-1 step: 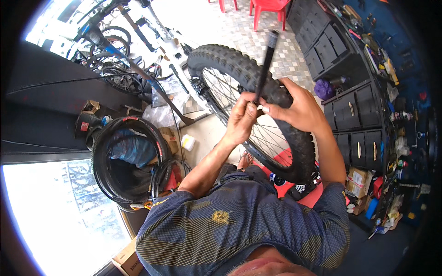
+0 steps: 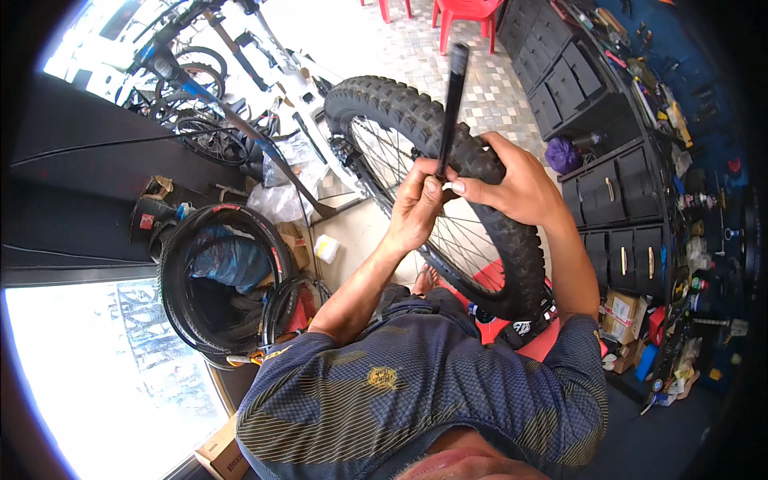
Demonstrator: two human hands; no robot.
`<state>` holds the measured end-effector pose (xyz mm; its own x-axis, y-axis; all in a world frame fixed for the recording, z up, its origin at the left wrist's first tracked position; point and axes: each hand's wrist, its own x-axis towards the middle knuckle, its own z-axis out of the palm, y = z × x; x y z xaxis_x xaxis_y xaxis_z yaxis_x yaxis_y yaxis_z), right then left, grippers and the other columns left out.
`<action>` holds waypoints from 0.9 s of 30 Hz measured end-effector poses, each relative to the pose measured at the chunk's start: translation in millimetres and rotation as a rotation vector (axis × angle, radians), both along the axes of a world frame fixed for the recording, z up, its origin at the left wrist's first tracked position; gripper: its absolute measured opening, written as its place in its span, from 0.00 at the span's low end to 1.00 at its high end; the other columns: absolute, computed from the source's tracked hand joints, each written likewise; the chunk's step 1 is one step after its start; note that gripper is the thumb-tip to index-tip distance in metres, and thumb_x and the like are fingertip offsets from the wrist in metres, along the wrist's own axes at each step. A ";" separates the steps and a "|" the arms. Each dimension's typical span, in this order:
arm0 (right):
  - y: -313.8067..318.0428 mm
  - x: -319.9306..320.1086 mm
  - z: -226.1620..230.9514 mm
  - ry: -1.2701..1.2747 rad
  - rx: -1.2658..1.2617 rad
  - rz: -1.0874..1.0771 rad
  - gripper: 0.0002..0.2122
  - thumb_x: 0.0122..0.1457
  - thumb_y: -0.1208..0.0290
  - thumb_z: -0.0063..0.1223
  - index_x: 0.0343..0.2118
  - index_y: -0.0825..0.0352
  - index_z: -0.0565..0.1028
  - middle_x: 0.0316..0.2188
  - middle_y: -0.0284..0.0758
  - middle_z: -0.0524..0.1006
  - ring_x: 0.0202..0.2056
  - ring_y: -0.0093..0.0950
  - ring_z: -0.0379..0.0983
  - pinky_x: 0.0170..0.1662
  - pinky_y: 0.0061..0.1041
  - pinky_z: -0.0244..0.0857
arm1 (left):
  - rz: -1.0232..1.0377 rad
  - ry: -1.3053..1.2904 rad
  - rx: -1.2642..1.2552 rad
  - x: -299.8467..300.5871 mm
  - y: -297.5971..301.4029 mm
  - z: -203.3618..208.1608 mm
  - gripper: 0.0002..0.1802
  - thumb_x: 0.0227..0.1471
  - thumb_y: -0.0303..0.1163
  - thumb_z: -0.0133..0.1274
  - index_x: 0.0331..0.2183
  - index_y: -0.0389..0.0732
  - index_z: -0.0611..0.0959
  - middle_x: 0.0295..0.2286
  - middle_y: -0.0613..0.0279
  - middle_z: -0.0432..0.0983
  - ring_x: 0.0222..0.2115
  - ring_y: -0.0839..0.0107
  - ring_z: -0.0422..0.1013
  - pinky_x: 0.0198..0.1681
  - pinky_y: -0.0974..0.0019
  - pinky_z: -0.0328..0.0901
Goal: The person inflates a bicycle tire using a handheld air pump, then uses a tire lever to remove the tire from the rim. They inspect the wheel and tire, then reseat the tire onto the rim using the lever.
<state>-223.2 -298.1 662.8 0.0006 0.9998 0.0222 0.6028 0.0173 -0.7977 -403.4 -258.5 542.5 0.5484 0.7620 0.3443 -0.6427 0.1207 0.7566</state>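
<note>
A bicycle wheel with a thick, knobby black tyre [image 2: 400, 104] stands tilted in front of me. Pinched in my left hand [image 2: 418, 210], at the inner side of the rim, is the lower end of a slender black rod [image 2: 452, 100], which points up past the tyre. What kind of tool it is, I cannot make out. My right hand [image 2: 524, 188] grips the tyre from the right, its fingers over the tread. Its thumb reaches in to the fingertips of my left hand. The rod's tip and the rim there are hidden by my fingers.
A bicycle frame [image 2: 320, 120] stands beyond the wheel. At left are stacked loose tyres [image 2: 172, 280] with a blue bag inside. Black drawers [image 2: 616, 188] and a cluttered tool bench line the right side. Red chairs [image 2: 464, 11] stand at the back, a purple bundle [image 2: 564, 156] beside the drawers.
The rod's upper end has swung slightly left and stands more upright. Both hands have shifted a little to the left, keeping their holds.
</note>
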 end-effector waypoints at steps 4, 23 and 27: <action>9.6 2.2 -5.3 0.015 -0.046 -0.022 0.34 0.48 0.40 0.65 0.42 0.73 0.76 0.33 0.47 0.80 0.37 0.41 0.79 0.42 0.35 0.69 | 0.055 0.011 -0.087 1.8 2.2 12.4 0.15 0.69 0.46 0.40 0.45 0.44 0.70 0.41 0.67 0.67 0.41 0.77 0.66 0.45 0.63 0.66; 7.5 43.9 -244.8 0.740 -0.255 0.044 0.17 0.64 0.73 0.49 0.55 0.69 0.72 0.46 0.34 0.76 0.43 0.20 0.72 0.45 0.21 0.66 | 0.176 -0.020 -0.119 -31.5 55.7 15.0 0.14 0.69 0.45 0.39 0.45 0.45 0.70 0.41 0.65 0.68 0.40 0.72 0.70 0.44 0.59 0.68; 30.3 35.5 -320.8 0.890 -0.307 -0.098 0.21 0.61 0.76 0.51 0.58 0.70 0.68 0.52 0.37 0.75 0.45 0.23 0.75 0.50 0.25 0.69 | 0.145 0.110 -0.117 -30.5 60.3 3.8 0.15 0.69 0.45 0.40 0.43 0.43 0.73 0.38 0.68 0.70 0.37 0.79 0.67 0.42 0.64 0.67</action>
